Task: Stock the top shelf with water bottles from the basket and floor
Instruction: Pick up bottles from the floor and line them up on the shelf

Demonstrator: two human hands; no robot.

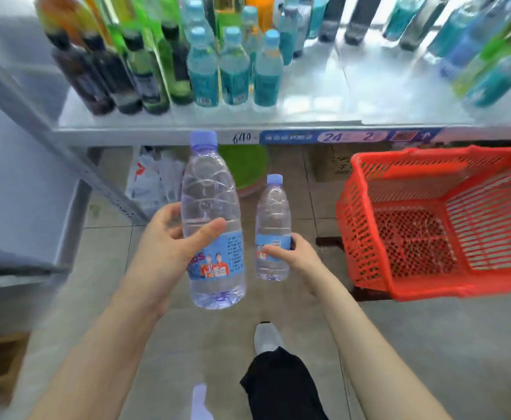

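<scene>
Tiled floor (429, 344) lies below a white shelf (314, 98) at twelve o'clock, which holds rows of blurry drink bottles (234, 71), maybe soda and water. At three o'clock a red basket (351, 237) shows its holed bottom. In the middle, the left hand (163, 253) curls its fingers (169, 212) round a big water bottle (211, 192), clear with a purple cap and blue label. Just beside it, the right hand (296, 259) grips a small water bottle (272, 213) that looks the same.

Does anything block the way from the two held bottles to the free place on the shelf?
Nothing visible. The large clear purple-capped water bottle and the smaller one hang below the bare patch of the white metal shelf.
</scene>
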